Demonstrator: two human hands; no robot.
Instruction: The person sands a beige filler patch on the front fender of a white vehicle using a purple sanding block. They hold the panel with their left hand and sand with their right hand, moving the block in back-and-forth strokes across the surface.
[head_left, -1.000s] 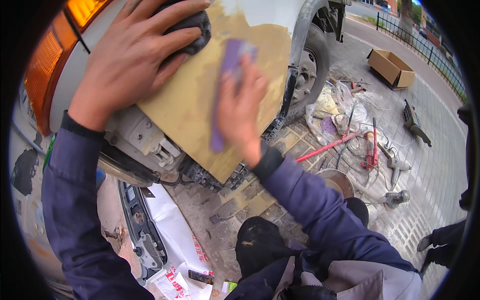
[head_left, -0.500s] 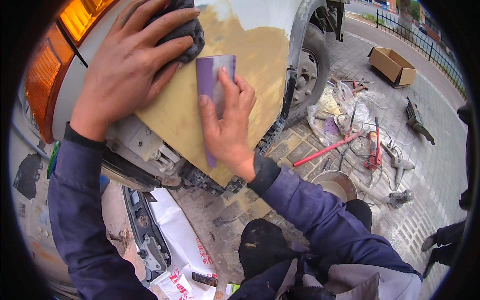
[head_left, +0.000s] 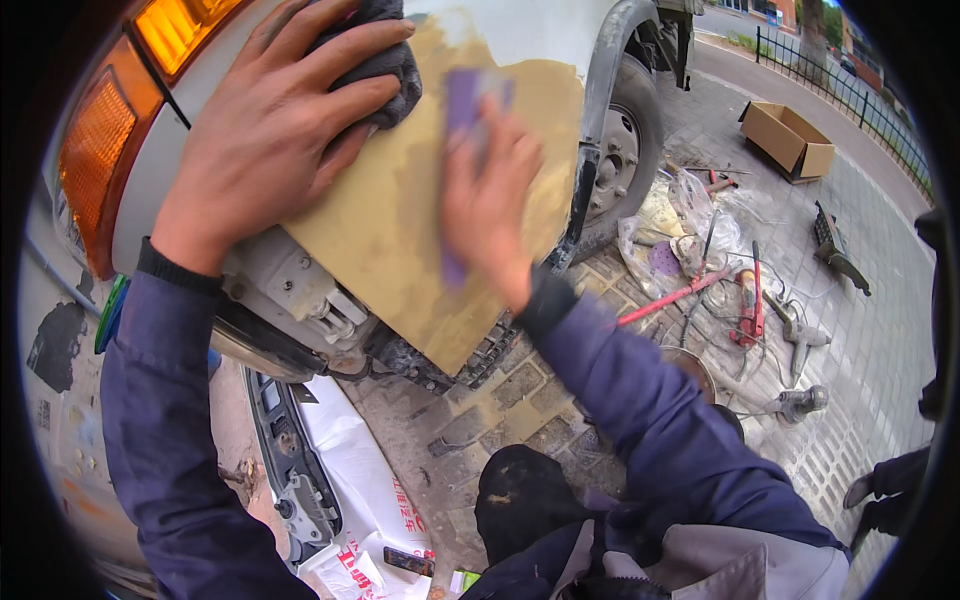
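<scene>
At the upper left, my left hand (head_left: 268, 135) grips a dark grey cloth (head_left: 395, 78) against the vehicle's corner, fingers bent over it. My right hand (head_left: 492, 195), smeared by motion, presses a long piece of purple sandpaper (head_left: 461, 100) flat on the panel. Whether a block lies inside the sandpaper cannot be told. Under both hands is a white body panel (head_left: 520, 30) with a broad, smooth coat of tan filler (head_left: 390, 285). Exposed brackets (head_left: 310, 295) show below the panel's lower left edge.
Orange lamps (head_left: 98, 135) flank my left hand. A wheel (head_left: 625, 145) stands right of the panel. On the paving lie red-handled tools (head_left: 750, 305), a bucket (head_left: 690, 365), plastic bags (head_left: 690, 205) and a cardboard box (head_left: 788, 138). Someone's shoe (head_left: 858, 490) shows at the right rim.
My right hand has slid the sandpaper up and to the right across the filler. My left hand still holds the cloth, and the whole view has shifted slightly.
</scene>
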